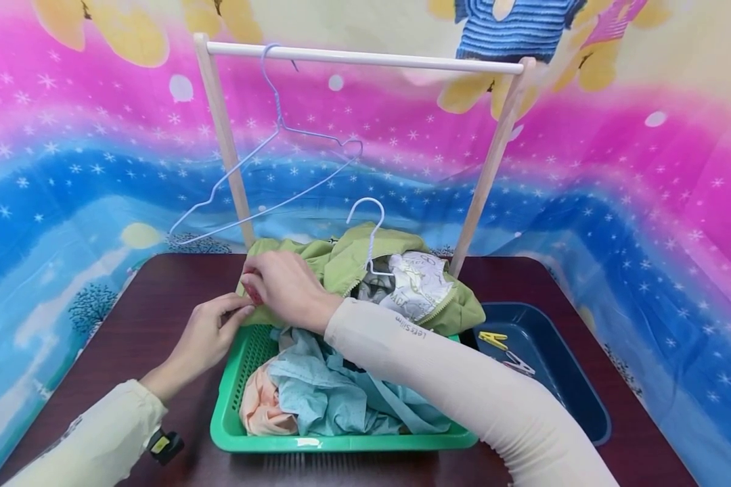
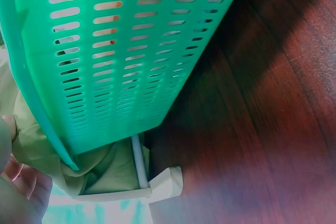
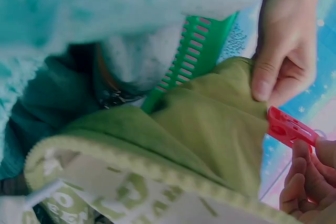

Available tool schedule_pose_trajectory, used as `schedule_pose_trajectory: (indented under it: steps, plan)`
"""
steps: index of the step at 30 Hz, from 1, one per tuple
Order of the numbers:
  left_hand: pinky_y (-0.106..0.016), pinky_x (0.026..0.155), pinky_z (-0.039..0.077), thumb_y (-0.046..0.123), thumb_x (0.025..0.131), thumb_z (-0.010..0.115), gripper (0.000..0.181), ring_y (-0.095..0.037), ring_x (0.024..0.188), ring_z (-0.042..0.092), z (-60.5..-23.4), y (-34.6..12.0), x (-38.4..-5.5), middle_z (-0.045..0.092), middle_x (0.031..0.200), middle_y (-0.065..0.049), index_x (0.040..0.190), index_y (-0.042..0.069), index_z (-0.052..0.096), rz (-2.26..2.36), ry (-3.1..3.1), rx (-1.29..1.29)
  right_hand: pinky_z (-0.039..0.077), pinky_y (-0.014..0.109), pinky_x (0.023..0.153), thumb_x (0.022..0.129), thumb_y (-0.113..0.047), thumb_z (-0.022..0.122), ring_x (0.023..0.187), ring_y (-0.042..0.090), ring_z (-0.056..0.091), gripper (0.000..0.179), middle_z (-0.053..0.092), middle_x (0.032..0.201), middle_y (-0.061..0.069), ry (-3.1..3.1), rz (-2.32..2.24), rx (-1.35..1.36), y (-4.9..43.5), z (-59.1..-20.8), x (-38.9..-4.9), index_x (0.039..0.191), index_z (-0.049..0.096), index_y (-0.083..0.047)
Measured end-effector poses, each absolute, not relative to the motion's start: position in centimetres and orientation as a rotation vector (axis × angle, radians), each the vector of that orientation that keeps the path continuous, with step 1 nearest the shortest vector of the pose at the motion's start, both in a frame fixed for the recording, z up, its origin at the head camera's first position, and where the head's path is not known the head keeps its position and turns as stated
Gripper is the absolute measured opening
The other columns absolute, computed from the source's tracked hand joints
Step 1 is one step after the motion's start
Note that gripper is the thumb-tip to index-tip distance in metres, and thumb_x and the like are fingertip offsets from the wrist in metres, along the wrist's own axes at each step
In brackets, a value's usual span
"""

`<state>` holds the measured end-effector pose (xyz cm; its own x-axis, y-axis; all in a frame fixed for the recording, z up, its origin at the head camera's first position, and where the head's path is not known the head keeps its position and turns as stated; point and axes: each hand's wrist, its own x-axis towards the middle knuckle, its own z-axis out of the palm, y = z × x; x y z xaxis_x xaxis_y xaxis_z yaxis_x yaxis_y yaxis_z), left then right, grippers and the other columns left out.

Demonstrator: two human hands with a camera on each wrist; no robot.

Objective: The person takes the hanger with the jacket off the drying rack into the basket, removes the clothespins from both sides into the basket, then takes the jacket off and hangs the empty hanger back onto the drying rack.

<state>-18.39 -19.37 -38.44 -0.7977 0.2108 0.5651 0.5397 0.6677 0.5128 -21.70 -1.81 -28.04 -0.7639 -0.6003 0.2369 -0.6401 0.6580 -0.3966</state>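
A green zip jacket (image 1: 396, 239) with a printed white lining lies over the back of the green basket (image 1: 341, 444), a white hanger (image 1: 372, 243) sticking up from its neck. At its left end my left hand (image 1: 204, 338) pinches the cloth edge between thumb and fingers. My right hand (image 1: 292, 287) pinches a red clothespin (image 3: 291, 127) by its handles, its nose at the cloth edge beside the left hand. Whether the clothespin has closed on the cloth I cannot tell. In the left wrist view, part of the left hand (image 2: 26, 187) shows beside the jacket.
Blue cloth (image 1: 323, 385) and peach cloth (image 1: 264, 406) fill the basket. Behind stands a rack (image 1: 365, 58) with a lilac hanger (image 1: 277, 101) on its rail. The navy tray (image 1: 585, 379) at right holds a yellow clothespin (image 1: 493, 339) and a pale clothespin (image 1: 520, 364).
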Motion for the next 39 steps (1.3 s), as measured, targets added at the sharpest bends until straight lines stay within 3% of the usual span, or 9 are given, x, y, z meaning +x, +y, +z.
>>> schedule_pose_trajectory:
  steps: [9,25,33,39]
  plan:
    - [-0.028,0.074,0.055,0.003,0.095,0.068,0.012,-0.017,0.087,0.069,-38.4,-19.3,-18.1,0.077,0.099,-0.009,0.103,0.004,0.077,-0.940,-2.486,-0.541,0.041,0.016,0.056,0.105,-0.025,0.056,0.061,0.004,0.054,0.025,0.061,0.070,-0.010,-2.752,0.713,1.079,-1.2,-27.3,-21.2,0.083,0.068,-0.020]
    - [-0.015,0.072,0.048,0.002,0.093,0.069,0.011,-0.001,0.082,0.062,-38.5,-19.3,-18.1,0.076,0.092,-0.006,0.099,0.007,0.077,-0.971,-2.485,-0.545,0.041,0.017,0.054,0.104,-0.026,0.057,0.063,0.004,0.055,0.021,0.061,0.070,-0.010,-2.775,0.699,1.104,0.6,-26.9,-19.6,0.085,0.065,-0.021]
    - [-0.015,0.073,0.047,0.002,0.093,0.070,0.012,-0.004,0.083,0.063,-38.6,-19.1,-18.0,0.076,0.093,-0.005,0.099,0.008,0.078,-0.972,-2.482,-0.526,0.041,0.015,0.056,0.104,-0.026,0.059,0.065,0.003,0.054,0.015,0.064,0.077,-0.010,-2.774,0.766,1.071,1.8,-26.3,-19.1,0.095,0.069,-0.019]
    - [-0.013,0.076,0.046,0.004,0.093,0.070,0.011,-0.008,0.086,0.065,-38.4,-19.0,-17.9,0.077,0.095,-0.007,0.100,0.008,0.078,-0.976,-2.488,-0.505,0.043,0.016,0.059,0.104,-0.025,0.059,0.065,0.004,0.055,0.016,0.064,0.077,-0.009,-2.744,0.845,1.068,2.9,-25.7,-18.7,0.092,0.067,-0.018]
